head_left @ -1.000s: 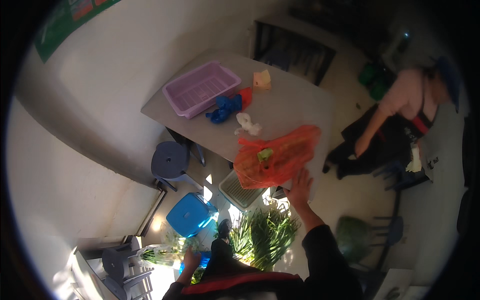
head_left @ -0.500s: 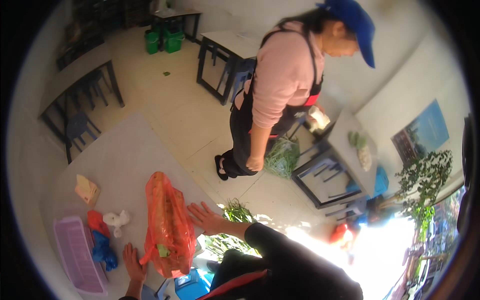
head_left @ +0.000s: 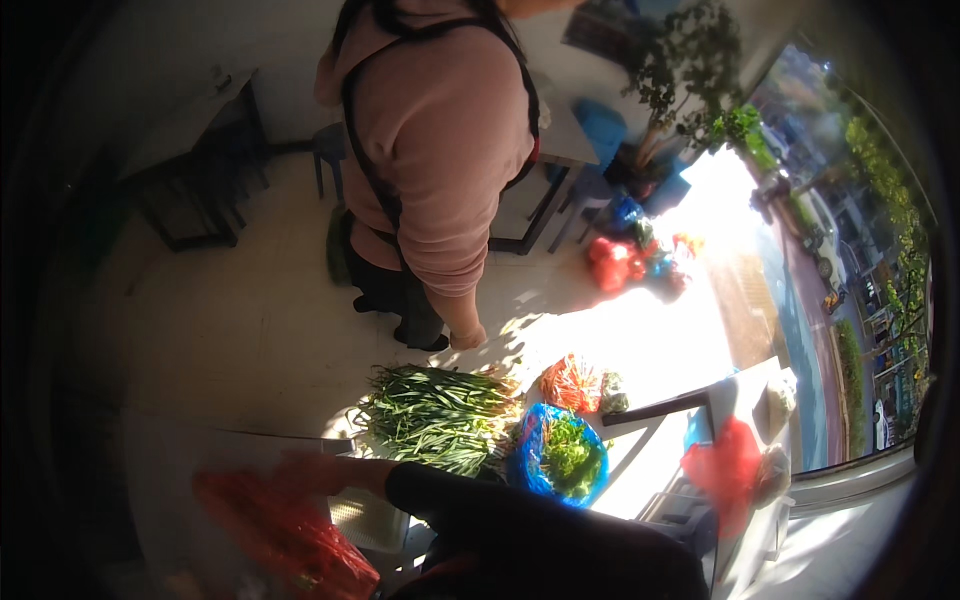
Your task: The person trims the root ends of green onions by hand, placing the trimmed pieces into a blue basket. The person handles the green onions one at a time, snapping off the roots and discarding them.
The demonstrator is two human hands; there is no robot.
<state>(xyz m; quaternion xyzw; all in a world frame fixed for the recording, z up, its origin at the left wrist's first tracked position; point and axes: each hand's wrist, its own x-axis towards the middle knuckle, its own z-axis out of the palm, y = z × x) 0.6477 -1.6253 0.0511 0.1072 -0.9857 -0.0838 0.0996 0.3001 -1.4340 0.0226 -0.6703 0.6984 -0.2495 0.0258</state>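
We have our right hand (head_left: 315,472) at the upper side of the red bag (head_left: 300,540), which lies on the table (head_left: 165,490); the hand is blurred, so we cannot tell whether its fingers grip the plastic. Our left hand is out of view. Near the bag we see a pale crate (head_left: 365,522), and on the floor (head_left: 260,310) a pile of long green stalks (head_left: 430,415). Just beside the pile sits a blue bag (head_left: 528,470) holding leafy greens (head_left: 572,455). Beyond, a co-worker (head_left: 440,150) in pink stands.
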